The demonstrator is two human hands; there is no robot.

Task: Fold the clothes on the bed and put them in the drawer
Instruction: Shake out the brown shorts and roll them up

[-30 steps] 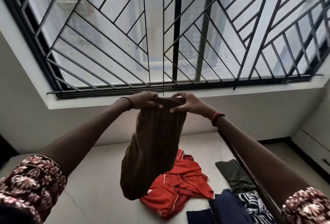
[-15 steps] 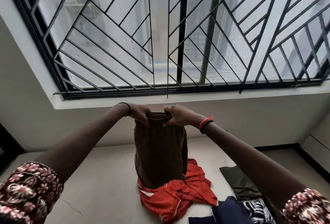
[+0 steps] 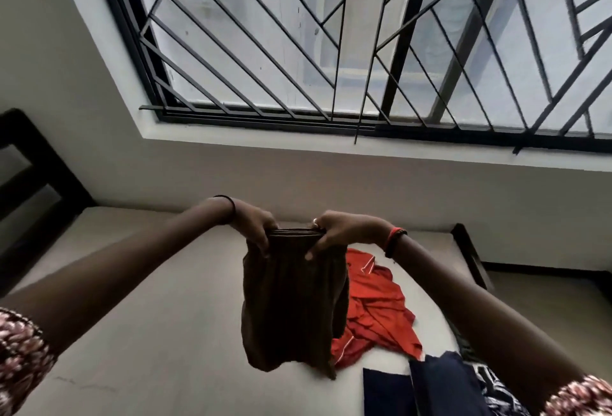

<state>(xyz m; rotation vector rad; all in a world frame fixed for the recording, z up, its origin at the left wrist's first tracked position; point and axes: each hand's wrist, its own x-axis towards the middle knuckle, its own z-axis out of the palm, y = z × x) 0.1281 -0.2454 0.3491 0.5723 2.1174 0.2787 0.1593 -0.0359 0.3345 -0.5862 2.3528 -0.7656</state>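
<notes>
Below my right forearm lie the navy clothes [image 3: 440, 386]. My left hand [image 3: 255, 227] and right hand [image 3: 344, 233] each pinch 1 top corner of the brown garment [image 3: 291, 299], I think so that it hangs straight for folding. Behind it, under the right hand, lies the red garment [image 3: 374, 309]. Under the left hand the bed [image 3: 159, 316] has bare room.
</notes>
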